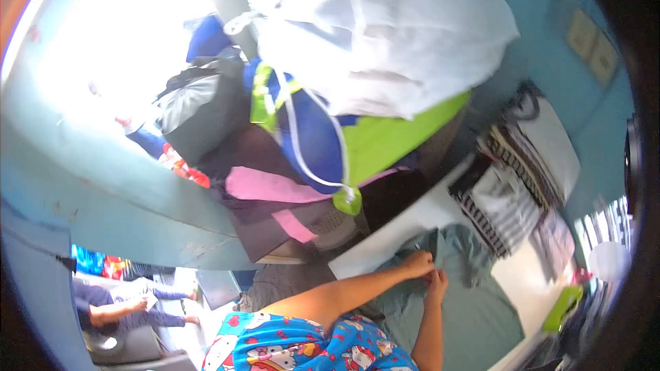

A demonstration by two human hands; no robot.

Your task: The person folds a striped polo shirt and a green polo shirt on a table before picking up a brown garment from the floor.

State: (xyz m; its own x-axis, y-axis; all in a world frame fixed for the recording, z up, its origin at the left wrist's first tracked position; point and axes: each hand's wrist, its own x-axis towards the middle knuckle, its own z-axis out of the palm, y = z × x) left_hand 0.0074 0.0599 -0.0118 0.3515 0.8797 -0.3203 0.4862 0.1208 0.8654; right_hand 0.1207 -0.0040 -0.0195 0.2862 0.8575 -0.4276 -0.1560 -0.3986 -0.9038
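Note:
A grey-green shirt (pixel 474 309) lies spread over a white surface (pixel 385 233) in front of me. Both hands are close together over its upper left part. My left hand (pixel 418 264) is closed, its fingers pinching the fabric of the shirt. Just beside it, nearly touching, my right hand (pixel 436 284) is also closed on the cloth. Fine detail between the fingertips is too small and blurred to make out. Dark fabric shows under my left forearm.
Folded striped clothes (pixel 500 207) and a stack of folded garments (pixel 526 154) lie beyond the shirt. A large white drawstring bag (pixel 405 34) rests on blue and lime-green bags, near a grey bag (pixel 206 103). A seated person (pixel 130 306) is at lower left.

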